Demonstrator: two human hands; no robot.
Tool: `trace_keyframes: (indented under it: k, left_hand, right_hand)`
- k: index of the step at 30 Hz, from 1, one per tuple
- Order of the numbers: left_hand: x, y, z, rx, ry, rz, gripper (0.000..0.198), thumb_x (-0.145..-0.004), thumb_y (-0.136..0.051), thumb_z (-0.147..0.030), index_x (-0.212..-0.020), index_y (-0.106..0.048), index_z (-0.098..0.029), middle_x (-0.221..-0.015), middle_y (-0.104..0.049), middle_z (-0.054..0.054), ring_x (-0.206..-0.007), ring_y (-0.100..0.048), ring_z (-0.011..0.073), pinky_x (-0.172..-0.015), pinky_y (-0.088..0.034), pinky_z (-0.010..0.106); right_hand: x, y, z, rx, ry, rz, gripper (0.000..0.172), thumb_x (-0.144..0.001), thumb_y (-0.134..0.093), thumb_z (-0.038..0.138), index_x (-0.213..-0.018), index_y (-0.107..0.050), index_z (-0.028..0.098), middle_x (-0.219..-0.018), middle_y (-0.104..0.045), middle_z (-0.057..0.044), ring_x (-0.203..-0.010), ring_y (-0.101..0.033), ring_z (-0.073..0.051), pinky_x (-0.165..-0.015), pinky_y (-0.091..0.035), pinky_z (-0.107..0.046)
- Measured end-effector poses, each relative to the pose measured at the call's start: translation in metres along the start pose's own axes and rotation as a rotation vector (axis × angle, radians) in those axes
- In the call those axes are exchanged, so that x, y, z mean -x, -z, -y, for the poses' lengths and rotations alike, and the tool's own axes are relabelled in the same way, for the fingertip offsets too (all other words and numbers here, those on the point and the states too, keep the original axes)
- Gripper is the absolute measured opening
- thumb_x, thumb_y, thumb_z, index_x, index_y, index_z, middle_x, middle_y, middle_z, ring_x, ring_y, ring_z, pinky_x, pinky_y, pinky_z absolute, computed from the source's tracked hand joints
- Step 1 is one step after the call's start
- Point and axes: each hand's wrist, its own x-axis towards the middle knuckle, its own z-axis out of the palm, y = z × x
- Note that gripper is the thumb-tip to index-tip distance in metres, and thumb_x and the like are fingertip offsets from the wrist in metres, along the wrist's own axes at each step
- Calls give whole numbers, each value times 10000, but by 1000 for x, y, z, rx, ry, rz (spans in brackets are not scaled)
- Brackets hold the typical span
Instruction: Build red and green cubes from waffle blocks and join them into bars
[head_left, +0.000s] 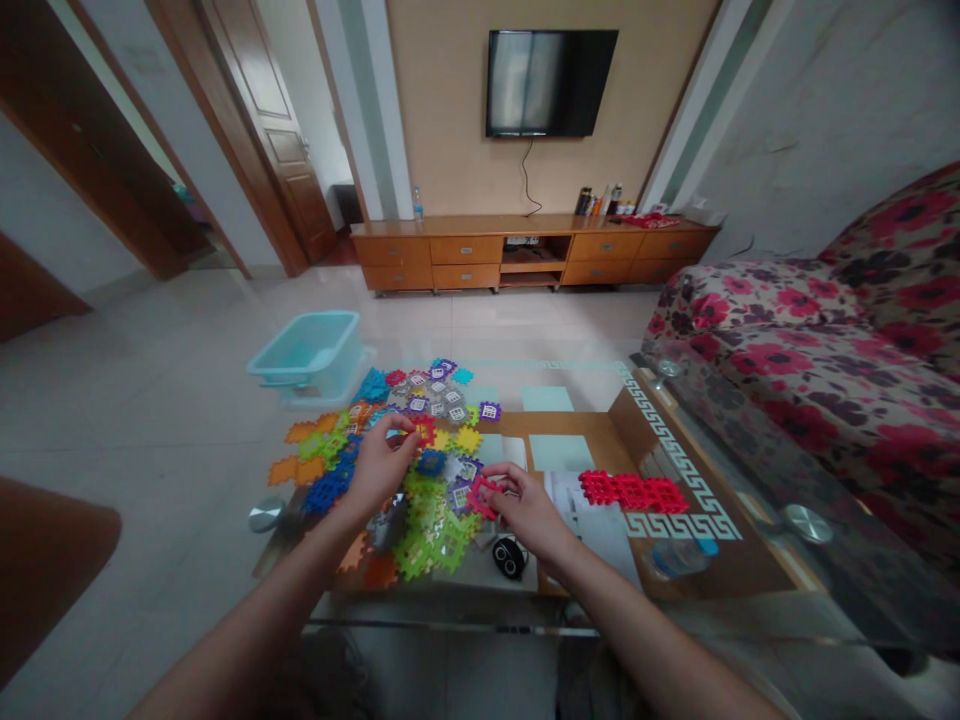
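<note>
A heap of coloured interlocking plastic waffle tiles (431,490) covers the left part of a glass-topped table (697,525), some tiles printed with small window patterns. My left hand (379,465) reaches over the heap, its fingertips pinching a red tile (424,431). My right hand (529,510) grips another red tile (481,497) at the heap's right side. To the right, a long joined strip of red tiles (634,492) lies on white papers (592,510). A small round black object (510,557) sits just below my right hand.
A turquoise plastic tub (307,355) stands beyond the table's left end, on the tiled floor. A plastic water bottle (679,558) lies near the table's front right. A floral sofa (780,340) runs along the right side. A wooden cabinet (532,250) stands against the far wall.
</note>
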Motion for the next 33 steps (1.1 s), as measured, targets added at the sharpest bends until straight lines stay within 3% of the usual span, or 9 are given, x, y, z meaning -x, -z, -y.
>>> trace_keyframes:
  k: [5, 7, 11, 15, 18, 21, 23, 26, 33]
  left_hand:
    - [33, -6, -30, 165, 149, 49, 542, -707, -785, -363, -1150, -505, -228, -868, -609, -34, -687, -673, 143, -656, -578, 304]
    - [41, -6, -32, 187, 193, 97, 490, -710, -790, -392, -1110, -578, -205, -861, -631, -15, -728, -676, 149, -696, -580, 304]
    - [46, -4, -24, 135, 184, 172, 335, -720, -784, -458, -855, -672, -173, -796, -658, 7, -714, -656, 153, -644, -552, 261]
    - [46, -8, -11, 199, 282, 217, 352, -752, -754, -509, -870, -639, -198, -730, -645, -18, -585, -664, 152, -494, -478, 234]
    - [46, -14, -6, 365, 349, 204, 316, -737, -784, -442, -891, -639, -207, -850, -709, 20, -737, -729, 193, -674, -574, 312]
    - [44, -16, -7, 498, 283, 208, 246, -781, -723, -411, -868, -693, -182, -968, -735, 84, -981, -715, 238, -953, -541, 408]
    - [43, -17, -8, 484, 194, 139, 249, -823, -657, -420, -848, -712, -178, -1028, -727, 97, -1049, -688, 241, -1004, -513, 419]
    - [45, -18, -10, 309, 111, 50, 190, -814, -686, -376, -862, -709, -193, -1104, -713, 87, -1069, -668, 218, -991, -512, 380]
    - [56, -25, -13, 299, 223, 183, 524, -712, -787, -261, -1201, -599, -231, -1147, -669, 68, -903, -693, 172, -798, -564, 294]
  right_hand:
    - [5, 10, 11, -34, -36, -63, 444, -672, -756, 346, -1061, -607, 194, -713, -639, 38, -557, -559, -109, -483, -375, -218]
    - [5, 13, 15, -71, -50, -83, 462, -665, -774, 341, -1069, -613, 184, -746, -671, 15, -581, -573, -110, -486, -369, -213]
    - [2, 17, 18, -147, -102, -134, 469, -632, -819, 350, -1037, -658, 176, -758, -702, -6, -565, -555, -97, -483, -344, -208]
    - [-2, 20, 16, -205, -122, -175, 486, -620, -846, 373, -1034, -704, 163, -785, -722, -31, -563, -534, -95, -488, -339, -215]
    - [-4, 21, 15, -231, -129, -177, 502, -631, -848, 392, -1061, -713, 169, -803, -718, -29, -595, -539, -101, -496, -350, -210]
    - [-3, 20, 16, -275, -139, -174, 493, -625, -858, 390, -1049, -712, 184, -774, -694, -8, -608, -539, -102, -516, -388, -211]
    - [-1, 19, 17, -300, -148, -166, 484, -619, -865, 391, -1036, -710, 199, -780, -694, -5, -622, -556, -109, -548, -433, -226]
    - [3, 18, 17, -326, -168, -140, 488, -612, -876, 408, -1027, -703, 218, -825, -713, -17, -664, -601, -128, -610, -489, -256]
    - [6, 12, 18, -346, -122, -101, 470, -625, -887, 413, -1011, -698, 225, -905, -725, -34, -759, -644, -154, -663, -511, -269]
